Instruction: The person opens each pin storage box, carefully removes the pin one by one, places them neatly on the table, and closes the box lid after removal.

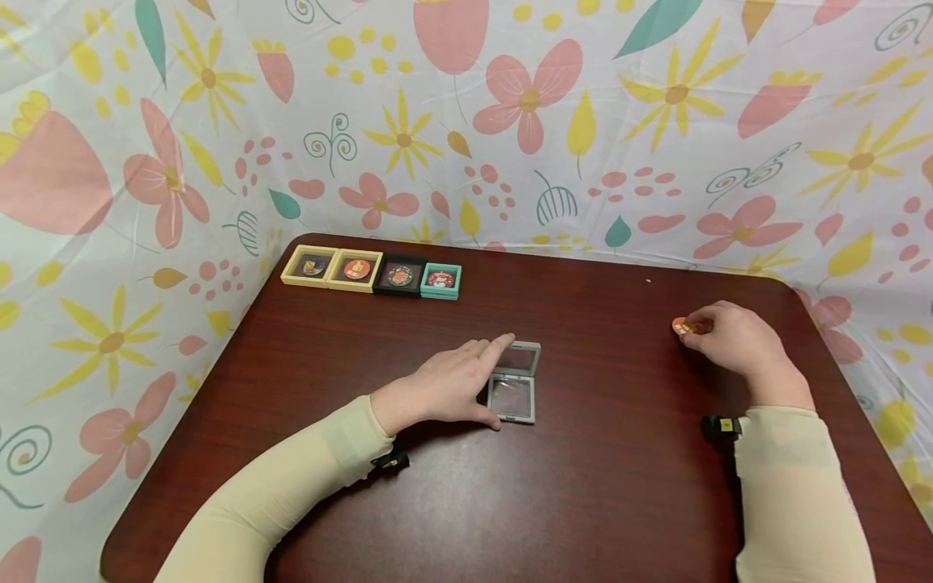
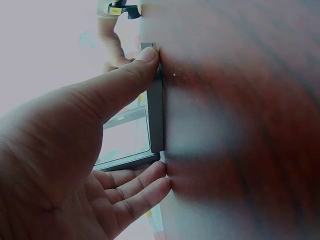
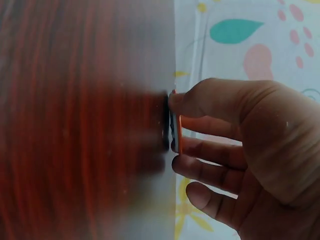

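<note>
A small grey display frame with clear panes lies hinged open on the table, its lid raised at the back. My left hand holds it from the left side. In the left wrist view the thumb presses one end of the grey frame, and the other fingers lie by the lid. To the far right, my right hand pinches a thin round orange badge just above the tabletop. Its orange edge shows between thumb and fingers in the right wrist view.
Along the table's back left edge stand several display frames: two yellow frames, a black frame and a turquoise frame, each with a round piece inside. A flower-printed cloth hangs behind the dark wooden table.
</note>
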A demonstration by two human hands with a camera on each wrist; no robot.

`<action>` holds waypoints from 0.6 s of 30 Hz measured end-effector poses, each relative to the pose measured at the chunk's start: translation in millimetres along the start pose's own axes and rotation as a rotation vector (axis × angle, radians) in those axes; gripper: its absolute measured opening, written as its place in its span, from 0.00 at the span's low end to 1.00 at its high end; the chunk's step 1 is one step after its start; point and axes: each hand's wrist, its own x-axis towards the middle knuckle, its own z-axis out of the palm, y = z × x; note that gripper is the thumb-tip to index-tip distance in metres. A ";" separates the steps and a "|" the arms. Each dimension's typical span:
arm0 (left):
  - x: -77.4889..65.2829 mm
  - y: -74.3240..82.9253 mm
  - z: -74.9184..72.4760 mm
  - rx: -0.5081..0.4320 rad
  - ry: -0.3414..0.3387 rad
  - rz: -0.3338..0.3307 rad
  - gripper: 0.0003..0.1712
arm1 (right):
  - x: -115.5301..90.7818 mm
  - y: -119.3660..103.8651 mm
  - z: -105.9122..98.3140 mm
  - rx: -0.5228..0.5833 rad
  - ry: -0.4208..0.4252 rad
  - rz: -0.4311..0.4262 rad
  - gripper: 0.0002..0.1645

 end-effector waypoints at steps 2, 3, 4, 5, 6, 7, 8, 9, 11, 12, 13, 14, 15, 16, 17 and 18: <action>-0.1 0.1 0.4 0.000 0.000 -0.001 0.80 | -0.8 3.8 -0.5 0.003 -0.002 0.011 0.26; -0.1 0.1 0.5 -0.003 -0.001 -0.002 0.80 | -1.1 5.5 -0.6 0.003 -0.002 0.015 0.26; -0.2 0.1 0.5 -0.007 -0.001 -0.002 0.80 | -1.4 7.4 -0.5 0.000 0.000 0.015 0.26; -0.2 0.2 0.6 -0.007 -0.001 -0.002 0.79 | -1.5 9.3 -0.4 -0.001 0.001 0.016 0.26; -0.2 0.2 0.7 -0.009 0.000 -0.002 0.79 | -1.7 11.0 -0.7 0.000 0.001 0.016 0.26; -0.2 0.3 0.5 -0.011 0.000 -0.001 0.79 | -1.9 12.8 -1.0 0.001 0.001 0.017 0.25; -0.2 0.2 0.4 -0.011 0.001 0.000 0.79 | -1.8 14.8 -1.4 0.002 0.004 0.019 0.25; -0.2 0.4 0.2 -0.010 0.002 0.000 0.79 | -1.5 17.0 -2.0 0.002 0.008 0.020 0.25; 0.0 0.4 0.0 -0.008 0.003 0.001 0.79 | -0.9 21.8 -3.9 0.008 0.010 0.027 0.24; 0.1 0.5 -0.1 -0.009 0.002 0.000 0.79 | -0.7 24.6 -5.1 0.010 0.011 0.033 0.23; -0.1 0.4 -0.4 -0.009 0.001 -0.002 0.79 | -0.2 27.6 -6.0 0.010 0.012 0.039 0.23; 0.0 0.2 -0.3 -0.008 0.001 -0.004 0.79 | 0.1 31.0 -7.0 0.011 0.011 0.046 0.23; -0.1 0.1 -0.1 -0.008 -0.001 -0.005 0.79 | 0.3 34.7 -8.0 0.012 0.008 0.053 0.23; 0.0 -0.2 0.3 -0.009 -0.001 -0.005 0.79 | 0.2 38.4 -8.8 0.013 0.008 0.062 0.23; 0.0 -0.3 0.5 -0.009 -0.002 -0.004 0.79 | 0.1 42.5 -9.8 0.013 0.008 0.070 0.24; 0.0 -0.5 0.9 -0.010 -0.001 -0.004 0.79 | 0.2 46.7 -10.6 0.014 0.008 0.078 0.24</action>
